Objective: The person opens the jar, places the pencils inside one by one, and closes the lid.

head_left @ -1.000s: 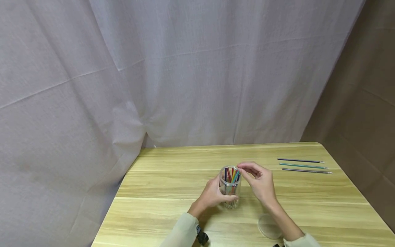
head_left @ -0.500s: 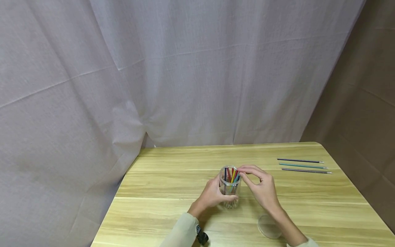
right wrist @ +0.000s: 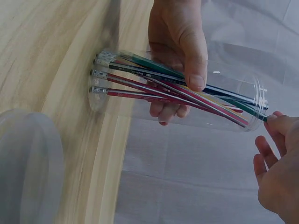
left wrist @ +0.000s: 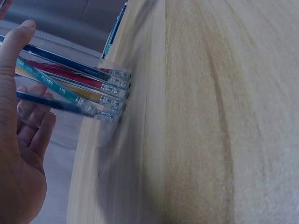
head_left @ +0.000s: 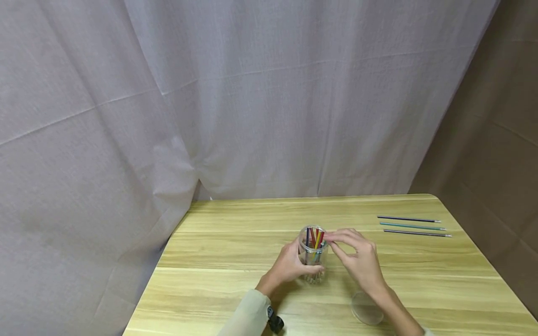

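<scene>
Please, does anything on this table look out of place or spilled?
Nothing stands out: I see no spill or damage. The left hand grips the upright jar; the pencils inside lean at different angles. Three more pencils lie side by side on the table, and the clear lid lies apart from the jar.

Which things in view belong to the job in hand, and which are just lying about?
In the job:
left hand, gripping the clear jar
right hand, pinching a green pencil by its end
other pencils in the jar
three pencils in a row on the table, probably

Lying about:
round clear lid on the table, likely the jar's, in neither hand
grey curtain behind
</scene>
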`<state>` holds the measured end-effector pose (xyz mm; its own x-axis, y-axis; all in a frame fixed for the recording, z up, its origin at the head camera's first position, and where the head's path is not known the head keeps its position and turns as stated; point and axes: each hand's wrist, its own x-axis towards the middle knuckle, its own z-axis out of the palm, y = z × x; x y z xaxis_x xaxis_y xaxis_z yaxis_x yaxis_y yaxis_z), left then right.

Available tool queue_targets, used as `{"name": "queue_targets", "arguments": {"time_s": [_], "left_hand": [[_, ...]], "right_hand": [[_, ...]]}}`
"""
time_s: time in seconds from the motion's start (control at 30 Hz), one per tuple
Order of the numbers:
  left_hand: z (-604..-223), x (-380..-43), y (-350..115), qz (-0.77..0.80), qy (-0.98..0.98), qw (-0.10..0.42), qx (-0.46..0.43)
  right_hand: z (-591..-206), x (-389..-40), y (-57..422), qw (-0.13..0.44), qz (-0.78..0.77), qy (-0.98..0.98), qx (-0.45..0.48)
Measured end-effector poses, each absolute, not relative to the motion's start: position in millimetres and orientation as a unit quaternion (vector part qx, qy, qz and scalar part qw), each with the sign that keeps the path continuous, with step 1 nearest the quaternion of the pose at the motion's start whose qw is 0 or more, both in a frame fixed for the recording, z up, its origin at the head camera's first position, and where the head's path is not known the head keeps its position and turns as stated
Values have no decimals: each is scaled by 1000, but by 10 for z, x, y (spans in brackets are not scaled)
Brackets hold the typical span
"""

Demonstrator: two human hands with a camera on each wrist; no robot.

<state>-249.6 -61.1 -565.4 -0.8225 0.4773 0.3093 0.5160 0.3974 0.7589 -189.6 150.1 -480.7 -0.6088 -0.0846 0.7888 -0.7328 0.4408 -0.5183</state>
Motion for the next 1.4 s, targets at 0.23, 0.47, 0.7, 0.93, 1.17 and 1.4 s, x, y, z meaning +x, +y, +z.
{"name": "queue_targets", "arguments": {"time_s": [0.23, 0.47, 0.7, 0.93, 1.17, 1.4], "left_hand": [[-5646, -2504, -606, -467, -831, 17, -301], [-5656, -2520, -603, -475, -826, 12, -303], [-5655, -2517, -596, -470, -828, 13, -305], [-5642, -2496, -601, -464, -829, 20, -311], [-5653, -2480, -611, -457, -837, 15, -302], [-5648, -2473, -616, -463, -835, 10, -299]], "right_hand": [[-4785, -1860, 1490, 345, 447, -782, 264], [-4724, -1882, 1496, 367, 396, -796, 275], [-4678, -1883, 1521, 349, 363, -817, 280], [-4683, -1890, 1525, 344, 337, -825, 296], [-4723, -1892, 1541, 353, 320, -829, 293], [-4753, -1900, 1570, 340, 320, -834, 295]]}}
